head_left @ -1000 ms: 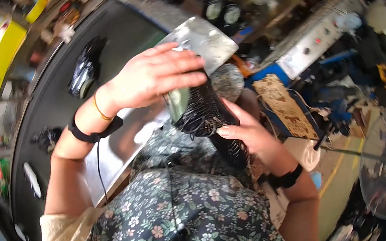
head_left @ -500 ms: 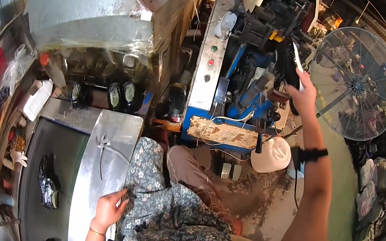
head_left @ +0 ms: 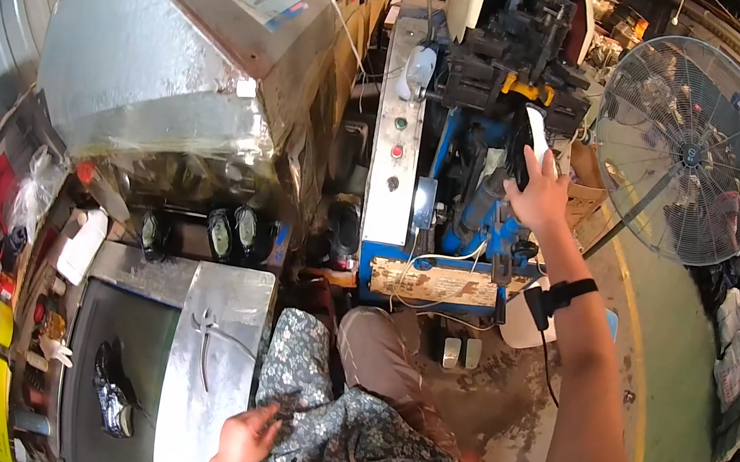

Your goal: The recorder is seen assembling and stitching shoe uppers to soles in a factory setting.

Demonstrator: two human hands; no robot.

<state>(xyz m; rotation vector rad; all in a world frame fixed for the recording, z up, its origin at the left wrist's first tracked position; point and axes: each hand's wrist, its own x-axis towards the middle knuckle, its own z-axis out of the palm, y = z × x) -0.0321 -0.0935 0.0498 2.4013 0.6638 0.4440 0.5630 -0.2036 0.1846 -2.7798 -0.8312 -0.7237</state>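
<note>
My right hand reaches forward and grips a black shoe with a white strip along its bottom. Its front end sits among the black clamps of a blue machine, just under a yellow part; whether the clamps touch it is hidden. Low over my lap, my left hand is empty, fingers loosely apart, beside the floral apron. To its left, a pair of pincers lies on a metal plate.
A dark belt carries a glossy black shoe. Several dark shoes stand by the metal hood. A control panel with buttons flanks the machine. Two pedals are on the floor; a large fan stands at right.
My right hand has moved left with the shoe, bringing its front end among the machine's clamps. My left hand has shifted right, from the metal plate's edge to my lap. The whole view has shifted.
</note>
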